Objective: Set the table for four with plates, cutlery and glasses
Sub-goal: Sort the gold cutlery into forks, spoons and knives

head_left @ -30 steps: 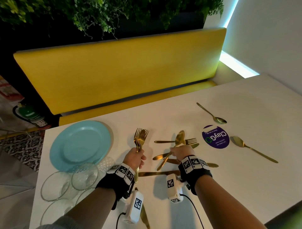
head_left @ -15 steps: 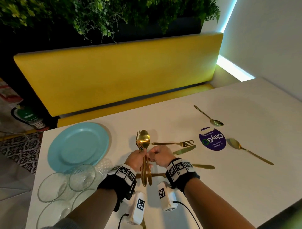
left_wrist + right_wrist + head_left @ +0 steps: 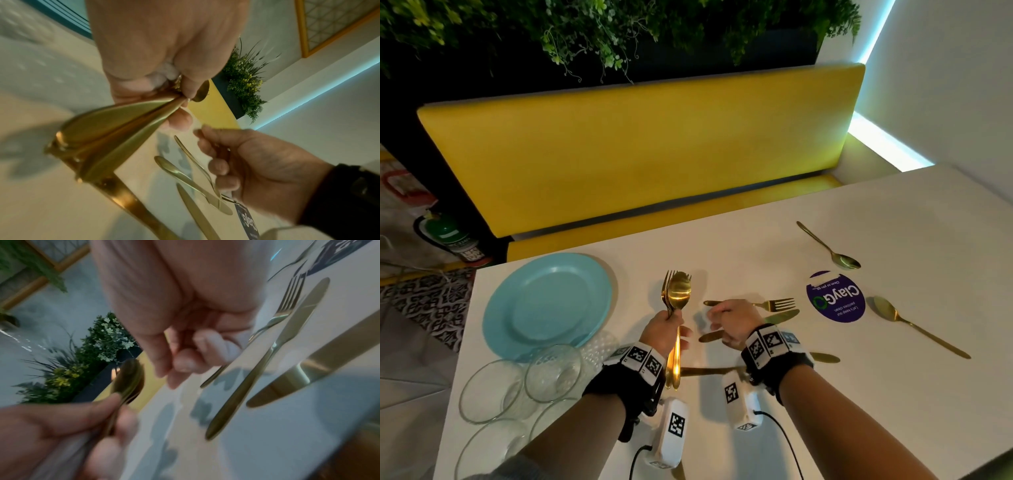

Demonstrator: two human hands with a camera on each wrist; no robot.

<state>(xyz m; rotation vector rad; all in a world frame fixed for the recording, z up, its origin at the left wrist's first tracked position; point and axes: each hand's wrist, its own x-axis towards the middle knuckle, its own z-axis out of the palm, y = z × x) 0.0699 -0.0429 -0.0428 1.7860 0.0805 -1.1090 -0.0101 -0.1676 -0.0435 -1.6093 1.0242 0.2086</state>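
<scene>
Head view shows the left hand (image 3: 666, 329) gripping a bunch of gold cutlery (image 3: 677, 305) upright above the white counter (image 3: 893, 394): a spoon bowl in front, fork tines behind it, handles hanging below the fist. From the left wrist view those handles (image 3: 107, 134) fan out from the curled fingers (image 3: 180, 121), close to the lens and blurred. The right hand (image 3: 732, 320) hovers just beside the left, its fingers loosely curled and holding nothing, over a gold fork (image 3: 777, 304) that lies flat with its tines pointing right. A gold knife (image 3: 784, 317) lies just nearer than the fork, partly hidden by the right hand, and another knife (image 3: 712, 370) lies across the counter between the two wrists. In the right wrist view the fork (image 3: 287, 303) and a knife (image 3: 267, 353) lie side by side under the curled fingertips (image 3: 185, 363). A light blue plate (image 3: 548, 305) sits at the left end of the counter, with clear glass bowls (image 3: 517, 387) clustered just in front of it, one overlapping its near rim. To the right, a round purple sticker (image 3: 835, 296) lies between two gold spoons: one (image 3: 832, 248) farther away, one (image 3: 917, 325) at its right. A yellow bench (image 3: 640, 147) stands beyond the counter under green foliage (image 3: 602, 31).
</scene>
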